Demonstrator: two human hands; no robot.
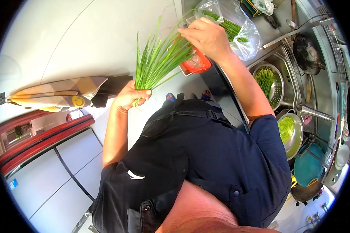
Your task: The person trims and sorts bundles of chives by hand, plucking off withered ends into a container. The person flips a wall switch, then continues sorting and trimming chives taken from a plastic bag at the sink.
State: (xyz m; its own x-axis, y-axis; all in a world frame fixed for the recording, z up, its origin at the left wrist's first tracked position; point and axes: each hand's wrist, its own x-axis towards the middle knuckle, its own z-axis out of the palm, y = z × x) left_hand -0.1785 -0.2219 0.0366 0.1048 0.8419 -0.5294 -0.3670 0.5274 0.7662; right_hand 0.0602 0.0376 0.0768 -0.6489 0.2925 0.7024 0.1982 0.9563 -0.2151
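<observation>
My left hand [133, 96] is closed around the lower ends of a bunch of garlic chives [157, 60], whose long green leaves fan out up and to the right. With fingers pinched together, my right hand [207, 37] grips leaf tips at the far side of the bunch. Under it is a bin lined with a red plastic bag [200, 64], with something pale inside that I cannot make out. Just beyond the right hand, more chives [232, 30] lie in a clear plastic bag [249, 40] on the counter.
On the right, a perforated colander [277, 86] of chives sits in the steel sink [293, 83]. Nearer are a metal bowl [297, 144] of green vegetable pieces, a teal basin [309, 165] and a dark wok [305, 50]. A checked cloth [58, 93] hangs at left.
</observation>
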